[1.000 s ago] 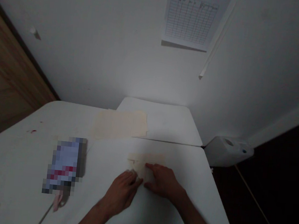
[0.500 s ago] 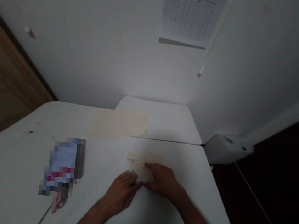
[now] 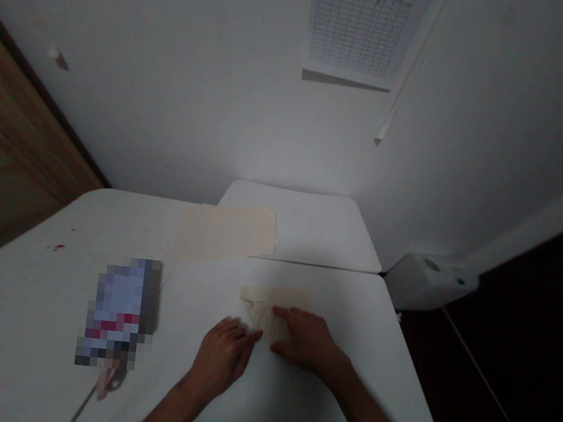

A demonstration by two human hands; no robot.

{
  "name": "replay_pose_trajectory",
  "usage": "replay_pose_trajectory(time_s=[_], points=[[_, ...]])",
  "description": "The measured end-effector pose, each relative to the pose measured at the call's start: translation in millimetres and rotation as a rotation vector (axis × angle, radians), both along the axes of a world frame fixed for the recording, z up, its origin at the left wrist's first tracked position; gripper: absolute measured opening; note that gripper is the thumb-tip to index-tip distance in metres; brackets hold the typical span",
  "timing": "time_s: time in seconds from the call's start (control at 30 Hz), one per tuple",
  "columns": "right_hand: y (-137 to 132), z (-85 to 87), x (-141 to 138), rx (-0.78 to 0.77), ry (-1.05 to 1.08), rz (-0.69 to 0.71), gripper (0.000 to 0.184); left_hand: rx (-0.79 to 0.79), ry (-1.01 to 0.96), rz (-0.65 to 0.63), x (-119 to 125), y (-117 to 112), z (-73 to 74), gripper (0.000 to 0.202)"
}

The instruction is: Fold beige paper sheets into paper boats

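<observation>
A thin cream sheet of paper (image 3: 267,295), folded at its near side into a sloping flap, lies on the white table (image 3: 250,409). On the flap's right part rests my right hand (image 3: 311,340), its index finger and thumb stretched apart and pressing the paper flat. My left hand (image 3: 223,352) is at the lower left of the fold. Its thumb reaches toward the flap's tip, and the other fingers are loosely bent over the table with nothing visible in them. The right palm and fingers hide part of the sheet.
Farther back lies a stack of cream sheets (image 3: 226,232), crossing onto a white board (image 3: 320,228) by the wall. To the left sits a pixelated pale blue object (image 3: 121,301) with a cord. A white plastic container (image 3: 429,284) stands beyond the right edge.
My left hand has drawn back a little to the left, its thumb moving away from the right thumb and the fold's tip. The right hand stays on the paper.
</observation>
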State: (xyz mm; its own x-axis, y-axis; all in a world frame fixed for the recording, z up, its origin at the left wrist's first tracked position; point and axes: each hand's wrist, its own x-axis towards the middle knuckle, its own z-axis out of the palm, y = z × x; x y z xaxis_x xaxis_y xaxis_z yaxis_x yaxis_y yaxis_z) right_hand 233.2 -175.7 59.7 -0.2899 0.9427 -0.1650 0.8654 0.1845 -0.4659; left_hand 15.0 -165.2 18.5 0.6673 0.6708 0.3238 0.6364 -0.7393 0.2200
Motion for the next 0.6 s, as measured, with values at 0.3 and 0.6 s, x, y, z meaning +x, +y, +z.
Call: replay_pose_trajectory(time_s=[0.3,0.6], points=[[0,-0.4,0,-0.016,-0.011,-0.010,0.072,0.017,-0.023,0.059,-13,13,-9.2,0.028],[0,0.9,1,-0.044,0.003,-0.012,0.075,0.048,-0.034,0.100,-28,28,-10.6,0.029]])
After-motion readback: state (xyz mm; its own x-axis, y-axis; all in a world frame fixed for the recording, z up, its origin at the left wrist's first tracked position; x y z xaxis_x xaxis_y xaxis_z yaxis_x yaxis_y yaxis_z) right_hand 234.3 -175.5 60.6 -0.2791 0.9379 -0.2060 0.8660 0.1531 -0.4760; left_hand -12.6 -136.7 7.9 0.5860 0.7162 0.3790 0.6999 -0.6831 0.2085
